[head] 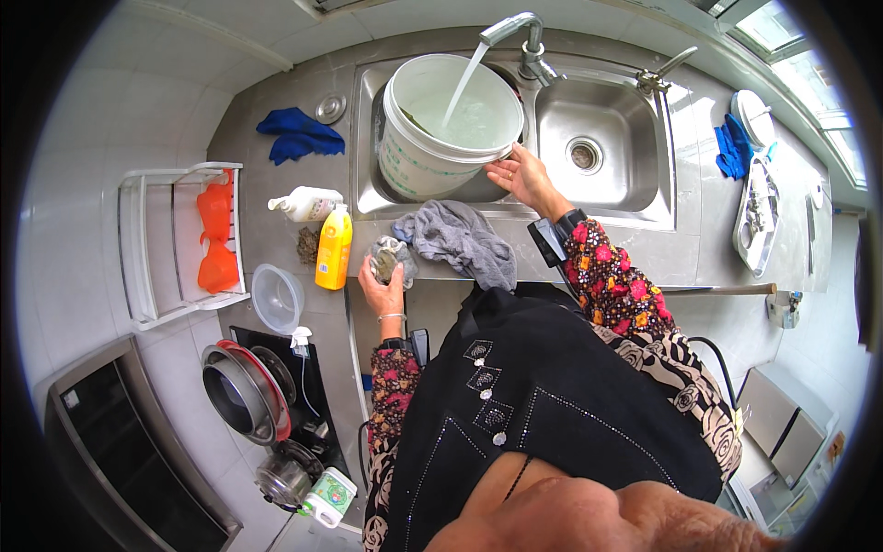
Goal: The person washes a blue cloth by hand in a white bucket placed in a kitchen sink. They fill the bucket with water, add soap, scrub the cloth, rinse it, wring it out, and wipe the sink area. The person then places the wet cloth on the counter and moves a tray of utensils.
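Observation:
A large white plastic bucket (428, 165) stands tilted in the left basin of a steel double sink. Water runs into it from the chrome faucet (514, 27). My right hand (521, 179) has its fingertips at the bucket's lower rim, the palm turned up and the fingers spread. On the counter's front edge, my left hand (385, 286) grips a small grey, soiled bundle (393, 262), perhaps a scrubber or cloth. A crumpled grey towel (462, 241) lies right beside that bundle and hangs over the edge. What lies under the bucket is mostly hidden.
A yellow bottle (334, 248), a white pump bottle (310, 203) and a brown scourer (308, 245) are at the left, near a clear plastic bowl (277, 299). Blue cloth (300, 134) lies behind them. The right basin (597, 145) adjoins the bucket. Blue gloves (733, 147) lie far right.

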The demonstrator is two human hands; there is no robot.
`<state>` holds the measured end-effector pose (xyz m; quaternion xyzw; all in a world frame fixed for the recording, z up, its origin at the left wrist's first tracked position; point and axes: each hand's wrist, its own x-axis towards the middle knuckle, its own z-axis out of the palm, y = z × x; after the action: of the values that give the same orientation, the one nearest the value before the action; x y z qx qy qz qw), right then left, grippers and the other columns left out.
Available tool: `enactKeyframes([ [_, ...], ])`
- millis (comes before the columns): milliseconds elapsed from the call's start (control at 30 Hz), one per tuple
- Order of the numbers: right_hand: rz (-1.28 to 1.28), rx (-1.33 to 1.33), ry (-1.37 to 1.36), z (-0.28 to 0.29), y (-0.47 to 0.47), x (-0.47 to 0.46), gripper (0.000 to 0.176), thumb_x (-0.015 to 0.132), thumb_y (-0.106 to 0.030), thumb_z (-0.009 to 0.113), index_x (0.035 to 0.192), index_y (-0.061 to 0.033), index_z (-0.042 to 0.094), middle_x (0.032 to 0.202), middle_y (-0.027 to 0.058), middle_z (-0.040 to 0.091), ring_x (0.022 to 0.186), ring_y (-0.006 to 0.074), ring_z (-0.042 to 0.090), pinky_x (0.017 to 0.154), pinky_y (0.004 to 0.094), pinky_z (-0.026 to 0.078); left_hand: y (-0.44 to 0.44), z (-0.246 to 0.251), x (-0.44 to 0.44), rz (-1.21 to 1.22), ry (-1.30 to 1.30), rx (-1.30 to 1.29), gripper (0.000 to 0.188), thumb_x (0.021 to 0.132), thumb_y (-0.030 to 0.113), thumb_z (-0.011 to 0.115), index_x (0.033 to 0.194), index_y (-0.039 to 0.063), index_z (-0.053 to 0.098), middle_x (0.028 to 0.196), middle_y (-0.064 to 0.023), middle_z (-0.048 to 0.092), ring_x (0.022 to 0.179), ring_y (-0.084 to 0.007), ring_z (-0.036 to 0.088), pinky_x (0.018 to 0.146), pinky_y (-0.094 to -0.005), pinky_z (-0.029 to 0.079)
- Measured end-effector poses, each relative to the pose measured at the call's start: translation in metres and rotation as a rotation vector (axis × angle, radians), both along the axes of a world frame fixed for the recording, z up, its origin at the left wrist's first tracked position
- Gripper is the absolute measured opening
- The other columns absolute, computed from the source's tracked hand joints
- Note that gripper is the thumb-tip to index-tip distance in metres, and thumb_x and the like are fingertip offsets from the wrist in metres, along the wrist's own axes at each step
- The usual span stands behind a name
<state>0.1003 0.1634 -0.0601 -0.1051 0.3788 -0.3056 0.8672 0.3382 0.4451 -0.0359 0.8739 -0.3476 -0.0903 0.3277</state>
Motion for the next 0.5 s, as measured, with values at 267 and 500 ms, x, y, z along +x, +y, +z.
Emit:
enactKeyframes([
  [267, -0.001, 0.006, 0.084, 0.012, -0.009, 0.001, 0.066, 0.100, -0.037, 0.040, 0.145, 0.0040, 0.014, 0.131, 0.0279, 0.044, 0.119, 0.0342, 0.051, 0.094, 0.0417, 0.048, 0.000, 0.000, 0.000, 0.001, -0.015, -0.002, 0.068, 0.070, 0.025, 0.080, 0.127, 0.004, 0.049, 0.123, -0.0182, 0.051, 0.114, -0.0349, 0.050, 0.098, -0.0425, 0.041],
  [500, 0.007, -0.013, 0.207, 0.010, -0.018, 0.002, 0.070, 0.097, -0.041, 0.045, 0.147, -0.0016, 0.015, 0.136, 0.0292, 0.039, 0.119, 0.0369, 0.051, 0.092, 0.0468, 0.048, 0.000, -0.002, 0.000, 0.012, -0.026, 0.009, 0.069, 0.069, 0.025, 0.080, 0.127, 0.005, 0.049, 0.123, -0.0180, 0.051, 0.115, -0.0348, 0.050, 0.098, -0.0427, 0.041],
])
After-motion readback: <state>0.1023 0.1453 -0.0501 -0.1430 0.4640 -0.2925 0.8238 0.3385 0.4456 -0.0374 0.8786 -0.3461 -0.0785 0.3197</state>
